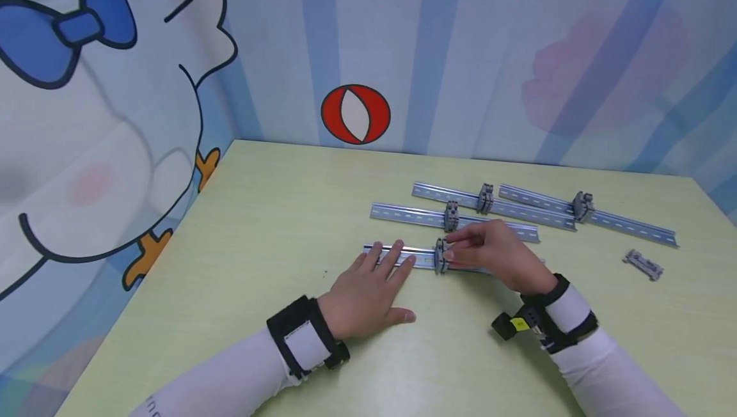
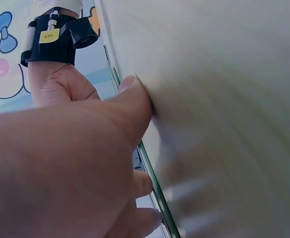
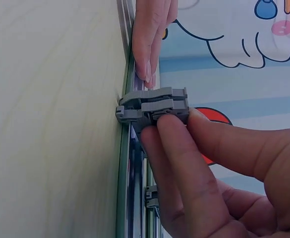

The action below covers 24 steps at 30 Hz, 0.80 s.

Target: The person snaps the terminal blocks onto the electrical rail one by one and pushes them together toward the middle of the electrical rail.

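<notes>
My left hand (image 1: 368, 292) lies spread with straight fingers, its fingertips on the left part of the nearest slotted metal DIN rail (image 1: 425, 259). My right hand (image 1: 498, 254) pinches a grey DIN rail clip (image 3: 162, 105) between thumb and fingers. In the right wrist view two such clips sit side by side across the rail, the held one nearer the fingers. The head view shows the pair upright (image 1: 441, 256) near the rail's middle. Part of the rail to the right is hidden under the right hand. The left thumb (image 2: 135, 99) points toward the right hand.
Behind the nearest rail lie three more DIN rails (image 1: 403, 213), (image 1: 437, 194), (image 1: 639, 226), each bearing upright grey clips (image 1: 451, 217). A loose grey clip (image 1: 643, 265) lies on its side on the table (image 1: 276, 212) at the right. A printed wall (image 1: 380, 33) borders the table's back.
</notes>
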### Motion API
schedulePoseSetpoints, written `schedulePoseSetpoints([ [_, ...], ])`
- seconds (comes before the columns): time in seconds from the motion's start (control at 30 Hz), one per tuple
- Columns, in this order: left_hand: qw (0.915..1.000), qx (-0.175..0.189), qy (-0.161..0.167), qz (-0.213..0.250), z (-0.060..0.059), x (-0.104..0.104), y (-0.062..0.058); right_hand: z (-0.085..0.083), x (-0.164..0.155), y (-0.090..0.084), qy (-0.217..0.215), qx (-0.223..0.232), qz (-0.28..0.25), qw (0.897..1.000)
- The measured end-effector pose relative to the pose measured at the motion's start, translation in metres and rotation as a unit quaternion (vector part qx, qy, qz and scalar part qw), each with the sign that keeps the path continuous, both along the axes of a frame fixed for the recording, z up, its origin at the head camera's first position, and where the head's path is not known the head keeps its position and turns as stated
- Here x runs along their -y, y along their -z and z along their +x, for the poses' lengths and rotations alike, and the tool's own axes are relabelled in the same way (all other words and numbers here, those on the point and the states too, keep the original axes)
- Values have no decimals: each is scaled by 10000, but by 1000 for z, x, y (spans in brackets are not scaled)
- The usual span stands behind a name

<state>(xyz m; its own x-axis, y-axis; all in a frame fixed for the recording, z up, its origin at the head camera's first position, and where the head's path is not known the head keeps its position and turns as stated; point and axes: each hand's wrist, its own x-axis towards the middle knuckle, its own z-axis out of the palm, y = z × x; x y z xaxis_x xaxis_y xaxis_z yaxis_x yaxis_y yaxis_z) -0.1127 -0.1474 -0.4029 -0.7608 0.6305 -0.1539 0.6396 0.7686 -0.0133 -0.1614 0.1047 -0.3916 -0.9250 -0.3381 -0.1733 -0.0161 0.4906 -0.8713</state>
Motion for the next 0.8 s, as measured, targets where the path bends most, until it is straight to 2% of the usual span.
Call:
schedulePoseSetpoints([
  [0.4,10000,5,-11,4,1,1,-1,-1,3,1,2,83,-86,9999],
  [0.63,10000,-16,6,41,1,2,0,1,5,2,-152,280,-435,9985],
  [0.8,10000,6,35,13,1,3,-1,1,8,2,-265,153,-154,9994],
])
